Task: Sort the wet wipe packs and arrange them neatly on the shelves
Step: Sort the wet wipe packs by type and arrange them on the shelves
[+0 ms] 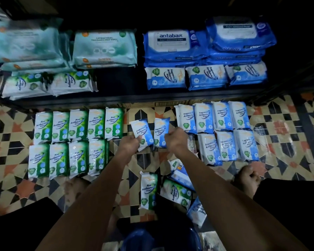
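Far left, floor: green Pine Antibacterial Wipes packs (69,144) lie in two tidy rows on the patterned tile floor (286,134), sorted but not yet shelved. Above them on the dark shelf (116,84) sit teal fragrance-free wipe packs (103,49) and two Pine packs (49,84) at the front edge. Centre: left hand (130,144) grips one blue Fragrance Free Antibacterial Wipes pack (141,132) by its lower end, fingers curled round it; right hand (176,138) grips a second blue pack (160,132) the same way. The two packs are held upright, side by side, just above the floor between the green rows and the blue rows. Both forearms are extended forward and converge slightly. Judged step: sorting, with two blue packs in transit. Next move likely calls for carrying them right to the blue floor group (223,131), whose lower row has a gap at its left end, or up to the shelf row of blue packs (205,77) under the antabax packs (172,45). Near the body, unsorted packs (170,191) remain, green and blue mixed. Far right: a bare foot (246,176) rests on the tiles.
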